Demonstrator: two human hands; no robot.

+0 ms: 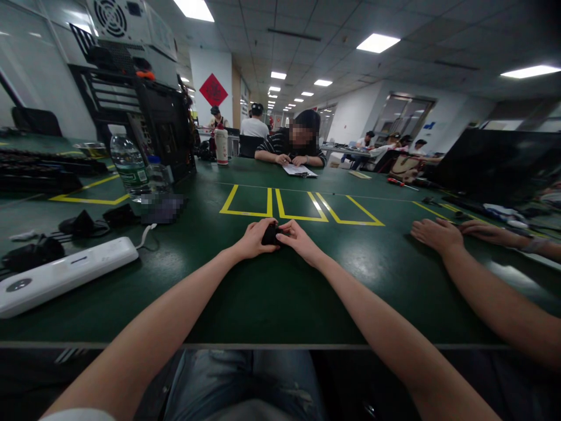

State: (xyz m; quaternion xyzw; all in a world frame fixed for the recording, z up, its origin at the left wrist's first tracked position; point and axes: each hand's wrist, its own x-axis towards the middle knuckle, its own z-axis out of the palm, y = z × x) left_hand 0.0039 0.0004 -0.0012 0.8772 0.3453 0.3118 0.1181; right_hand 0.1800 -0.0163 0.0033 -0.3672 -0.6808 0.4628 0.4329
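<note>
1. Blue jeans cover our lap, just below the near edge of the green tabletop.
2. Our left grip is closed around a small black object, thumb on the near side, fingers on the far side.
3. Our right grip brings thumb and fingertips to the object's right side; whether they pinch it, we cannot tell.
4. Between both hands, the object sits just nearer us than the yellow outlines.
5. Across from us, a co-worker leans over paper.
</note>
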